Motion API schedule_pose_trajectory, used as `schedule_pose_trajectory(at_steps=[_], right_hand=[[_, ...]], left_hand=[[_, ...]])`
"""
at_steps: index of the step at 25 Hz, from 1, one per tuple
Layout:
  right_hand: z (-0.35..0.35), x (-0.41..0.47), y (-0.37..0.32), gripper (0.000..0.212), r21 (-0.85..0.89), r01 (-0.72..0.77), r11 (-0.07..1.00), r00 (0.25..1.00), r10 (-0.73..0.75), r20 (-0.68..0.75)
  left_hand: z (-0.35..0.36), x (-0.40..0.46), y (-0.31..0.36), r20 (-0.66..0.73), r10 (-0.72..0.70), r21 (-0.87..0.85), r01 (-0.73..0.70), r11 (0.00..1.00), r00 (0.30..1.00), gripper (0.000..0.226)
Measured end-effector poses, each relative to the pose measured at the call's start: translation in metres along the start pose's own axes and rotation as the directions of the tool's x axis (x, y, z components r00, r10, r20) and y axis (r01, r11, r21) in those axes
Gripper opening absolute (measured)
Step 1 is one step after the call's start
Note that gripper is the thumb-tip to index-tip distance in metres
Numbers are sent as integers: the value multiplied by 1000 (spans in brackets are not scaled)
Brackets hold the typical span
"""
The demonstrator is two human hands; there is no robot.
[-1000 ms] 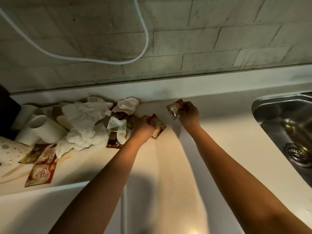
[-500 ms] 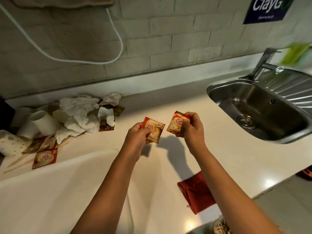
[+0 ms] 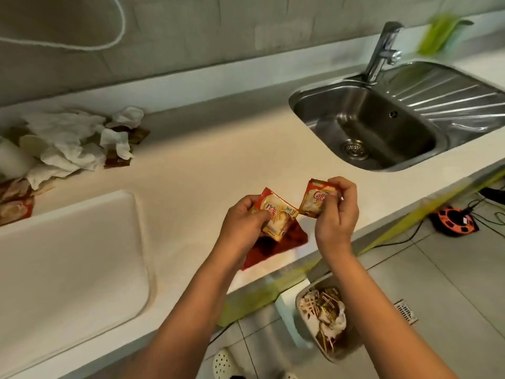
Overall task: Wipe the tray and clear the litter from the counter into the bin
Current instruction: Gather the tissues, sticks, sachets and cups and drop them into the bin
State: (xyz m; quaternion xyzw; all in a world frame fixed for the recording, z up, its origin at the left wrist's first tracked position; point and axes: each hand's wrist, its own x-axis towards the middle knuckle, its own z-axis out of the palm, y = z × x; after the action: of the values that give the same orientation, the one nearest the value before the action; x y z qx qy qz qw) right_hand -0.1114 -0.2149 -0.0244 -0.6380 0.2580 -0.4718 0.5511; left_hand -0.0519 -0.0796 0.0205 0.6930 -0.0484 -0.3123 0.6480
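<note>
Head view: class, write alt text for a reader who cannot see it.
Two hands, left and right, each hold a red creamer sachet above a white counter. Crumpled tissues lie far left; a bin stands on the floor below.

White counter (image 3: 218,165): tray (image 3: 68,255) left, litter pile (image 3: 71,143) back-left, red cloth (image 3: 273,246) front edge.

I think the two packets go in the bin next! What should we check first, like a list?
1. Left hand holds its sachet: ok.
2. Right hand pinches the other sachet: ok.
3. Bin on the floor below the counter edge, top open: ok.
4. Room left in the bin: cannot tell, litter already shows inside.
5. Hands above the bin: not ok, they are over the counter.
6. Counter litter cleared: not ok, the tissue pile remains at far left.
</note>
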Motion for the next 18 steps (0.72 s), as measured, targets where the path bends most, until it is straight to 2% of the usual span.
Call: schedule_pose_trajectory(at_steps=[3,5,8,10,12,13,15,18], right_hand=[[-69,-9,28,32,-2,20,1000,995,-20,-101],[-113,-25,54,33,9,-65,998,990,65,-125],[-170,-59,90,27,-153,-187,970,977,168,-129],[-195,-77,115,22,-361,-323,875,942,334,-35],[-213,-87,136,36,-550,-448,705,840,542,10],[-220,-89,141,39,-588,-471,658,809,588,9],[-225,-84,138,33,-590,-475,653,807,590,3],[-212,-67,119,28,-539,-412,734,862,505,28]], left_hand=[[48,-19,-37,88,-49,79,42,996,995,28],[75,-30,-70,121,-120,144,102,984,985,29],[114,-40,-123,154,-243,247,201,948,958,27],[133,-39,-154,135,-281,343,222,913,950,24],[142,-36,-171,115,-321,511,221,831,940,42],[144,-36,-176,101,-331,555,223,801,938,48],[144,-35,-179,99,-324,540,222,812,941,47],[140,-32,-164,130,-263,454,179,873,956,34]])
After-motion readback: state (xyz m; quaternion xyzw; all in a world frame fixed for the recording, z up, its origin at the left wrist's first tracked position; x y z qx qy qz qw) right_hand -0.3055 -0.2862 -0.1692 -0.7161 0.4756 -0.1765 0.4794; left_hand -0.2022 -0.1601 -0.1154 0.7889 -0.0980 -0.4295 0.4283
